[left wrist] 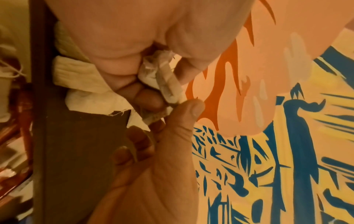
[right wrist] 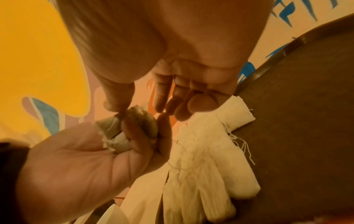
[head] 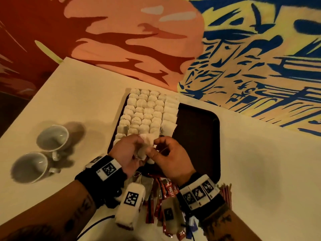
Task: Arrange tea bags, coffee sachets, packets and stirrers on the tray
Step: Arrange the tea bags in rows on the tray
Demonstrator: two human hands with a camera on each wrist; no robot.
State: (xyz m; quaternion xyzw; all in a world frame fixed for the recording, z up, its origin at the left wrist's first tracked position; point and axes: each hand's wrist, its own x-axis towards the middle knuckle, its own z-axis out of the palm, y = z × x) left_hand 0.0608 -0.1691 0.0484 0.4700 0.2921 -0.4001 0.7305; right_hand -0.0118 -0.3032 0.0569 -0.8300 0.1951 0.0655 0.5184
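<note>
A dark brown tray (head: 196, 136) lies on the table, its left half covered by neat rows of white tea bags (head: 147, 112). Over the tray's near edge my left hand (head: 139, 150) grips a small bunch of tea bags (head: 145, 145), fingers curled round it (left wrist: 164, 81). My right hand (head: 154, 148) meets it from the right, and its thumb and fingers pinch the edge of one bag in the bunch (right wrist: 124, 128). Red coffee sachets (head: 166, 188) lie in a loose heap under my wrists. Stirrers (head: 225, 190) show beside the right wrist.
Two white cups (head: 52, 138) (head: 30, 166) lie tipped on the cream table (head: 86, 94) at the left. The tray's right half is bare. The table's far edge runs close behind the tray, with a patterned carpet beyond.
</note>
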